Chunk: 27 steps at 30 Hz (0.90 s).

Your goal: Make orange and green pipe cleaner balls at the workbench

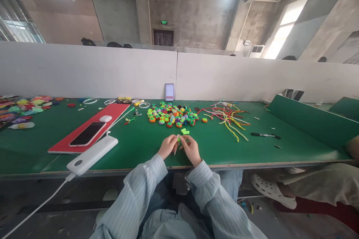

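Observation:
My left hand (167,146) and my right hand (191,149) meet above the table's near edge, their fingertips pinched together. Between them shows a small bright green piece (178,139), mostly covered by the fingers; its exact kind is hard to make out. Just beyond my fingertips, a few short fuzzy green pieces (185,131) lie on the green tabletop (146,145). Further back is a pile of small round multicoloured fuzzy craft pieces (172,114). To its right, long red, yellow and pale pipe cleaners (234,123) are spread loosely.
On the left lie a red folder (63,142), a phone (88,133) and a white power bank (92,155) with a cable. A black pen (265,135) lies right, before a green divider (311,119). Another phone (169,92) leans on the white partition (126,71). Someone's leg (322,183) shows at right.

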{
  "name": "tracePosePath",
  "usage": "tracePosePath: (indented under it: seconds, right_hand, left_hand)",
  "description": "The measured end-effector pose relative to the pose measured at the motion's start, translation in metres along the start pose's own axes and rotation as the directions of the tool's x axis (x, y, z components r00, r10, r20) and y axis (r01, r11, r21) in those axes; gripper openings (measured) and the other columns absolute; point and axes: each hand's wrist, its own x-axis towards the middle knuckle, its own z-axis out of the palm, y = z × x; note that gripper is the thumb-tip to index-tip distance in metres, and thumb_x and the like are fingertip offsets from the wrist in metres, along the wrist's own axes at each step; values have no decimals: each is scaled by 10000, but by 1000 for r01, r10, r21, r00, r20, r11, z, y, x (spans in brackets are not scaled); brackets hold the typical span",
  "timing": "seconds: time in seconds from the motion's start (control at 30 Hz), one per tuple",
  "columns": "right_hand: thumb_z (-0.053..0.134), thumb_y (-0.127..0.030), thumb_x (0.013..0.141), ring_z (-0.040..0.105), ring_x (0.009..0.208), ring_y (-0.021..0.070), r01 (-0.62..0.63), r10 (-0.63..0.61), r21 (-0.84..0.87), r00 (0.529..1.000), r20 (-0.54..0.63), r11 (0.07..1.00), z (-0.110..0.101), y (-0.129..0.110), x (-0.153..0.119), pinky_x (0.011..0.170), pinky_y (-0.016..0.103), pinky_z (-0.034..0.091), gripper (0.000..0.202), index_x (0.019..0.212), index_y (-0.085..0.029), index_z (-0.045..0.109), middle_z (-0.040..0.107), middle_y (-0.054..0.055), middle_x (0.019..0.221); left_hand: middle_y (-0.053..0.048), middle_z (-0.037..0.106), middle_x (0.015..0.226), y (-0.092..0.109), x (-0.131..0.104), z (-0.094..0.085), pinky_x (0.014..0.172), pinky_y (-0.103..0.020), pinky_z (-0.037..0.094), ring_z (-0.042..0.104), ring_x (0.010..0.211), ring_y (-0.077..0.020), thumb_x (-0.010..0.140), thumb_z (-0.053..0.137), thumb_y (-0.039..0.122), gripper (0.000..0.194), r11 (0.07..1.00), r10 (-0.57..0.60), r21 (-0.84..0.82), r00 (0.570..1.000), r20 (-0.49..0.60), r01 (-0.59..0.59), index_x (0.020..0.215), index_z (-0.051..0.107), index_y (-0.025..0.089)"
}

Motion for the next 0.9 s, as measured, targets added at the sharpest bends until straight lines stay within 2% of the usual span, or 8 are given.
tracePosePath:
  seconds: [0.17, 0.3, 0.4, 0.63, 0.77, 0.9]
  right_hand:
    - [487, -446, 809, 543, 419, 124, 28, -27, -64, 1000, 14, 998, 1, 3, -3, 414, 238, 428, 282, 774, -182, 579, 615, 24, 657]
    - [489, -383, 827, 575, 529, 141, 111, -113, -156, 994, -3, 981, 0, -1, -5, 520, 257, 458, 216, 822, -192, 589, 637, 50, 755]
    - [463, -363, 843, 583, 572, 152, 142, -150, -241, 989, -13, 960, 0, -2, -5, 535, 260, 454, 213, 819, -188, 583, 640, 62, 773]
    - [428, -376, 854, 532, 524, 150, 108, -119, -314, 993, -16, 943, 1, -5, -6, 480, 241, 366, 246, 690, -207, 500, 567, 20, 623]
    - [383, -413, 864, 495, 512, 143, 102, -112, -291, 994, -18, 951, 1, -7, -5, 483, 237, 347, 353, 572, -218, 417, 497, 2, 549]
    - [351, -495, 861, 429, 373, 111, 54, -50, -230, 998, 23, 972, -1, -4, -3, 412, 226, 332, 442, 513, -222, 359, 411, -42, 419]
  left_hand:
    - [74, 409, 364, 1, 0, 0, 394, -204, 300, 397, 336, -88, 818, 385, 514, 373, 1000, -10, 12, 1000, -14, 10, 628, 424, 196]
    - [63, 419, 381, 1, 0, 0, 391, -211, 312, 414, 345, -95, 816, 374, 538, 404, 999, -20, 26, 1000, -2, 20, 615, 441, 194]
    - [60, 426, 390, 0, 1, 0, 395, -216, 310, 419, 353, -99, 809, 386, 539, 401, 999, -15, 39, 1000, 21, 14, 610, 445, 195]
    - [68, 408, 404, 4, -1, -1, 450, -216, 324, 404, 378, -92, 828, 380, 503, 385, 997, 23, 77, 1000, 12, -24, 596, 413, 198]
    - [64, 422, 415, 5, -2, -2, 485, -220, 338, 416, 404, -98, 829, 390, 490, 374, 994, 47, 99, 999, 20, -48, 598, 419, 197]
    - [56, 451, 432, 5, -3, -3, 478, -220, 344, 436, 408, -102, 821, 400, 496, 369, 993, 51, 105, 997, 58, -57, 610, 440, 195]
